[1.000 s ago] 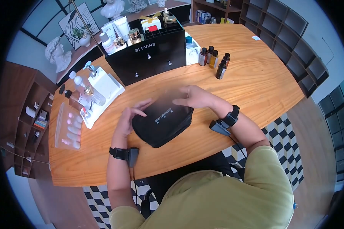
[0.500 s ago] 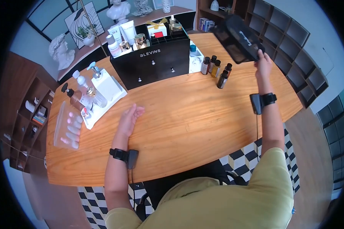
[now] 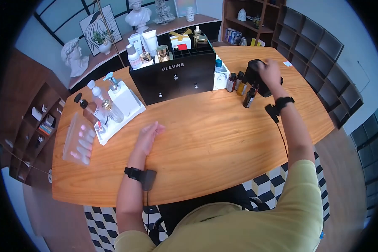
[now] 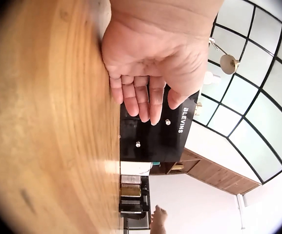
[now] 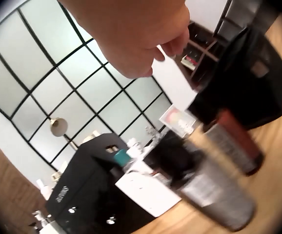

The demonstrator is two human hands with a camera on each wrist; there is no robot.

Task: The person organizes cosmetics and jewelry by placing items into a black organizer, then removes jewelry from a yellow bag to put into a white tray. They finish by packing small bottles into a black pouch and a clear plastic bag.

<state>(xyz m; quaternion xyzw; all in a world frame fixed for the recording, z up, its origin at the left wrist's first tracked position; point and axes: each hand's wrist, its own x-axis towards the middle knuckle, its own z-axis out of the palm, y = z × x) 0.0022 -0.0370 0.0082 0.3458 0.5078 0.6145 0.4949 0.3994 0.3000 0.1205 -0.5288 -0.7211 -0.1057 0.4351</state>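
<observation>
My left hand (image 3: 146,137) lies on its side on the wooden table (image 3: 206,147), fingers relaxed and nothing in the palm, as the left wrist view shows. At the back right, my right hand (image 3: 270,72) is over a black pouch (image 3: 264,89). In the right wrist view the pouch (image 5: 251,80) stands on the table, and the hand (image 5: 141,39) appears apart from it with loosely bent fingers holding nothing. Small dark-capped bottles (image 3: 248,99) stand just left of the pouch; two of them, a grey one (image 5: 214,190) and a reddish one (image 5: 236,141), fill the right wrist view's foreground.
A black drawer organizer (image 3: 176,84) topped with cosmetics stands at the back, a white holder (image 3: 221,77) beside it. To the left are a white tray (image 3: 124,119) with pump bottles and a clear case (image 3: 71,136) of small pink-capped bottles.
The right hand has carried the pouch from the front middle to the back right, set it down by the small bottles, and let go. The left hand has released the pouch and stayed near its place.
</observation>
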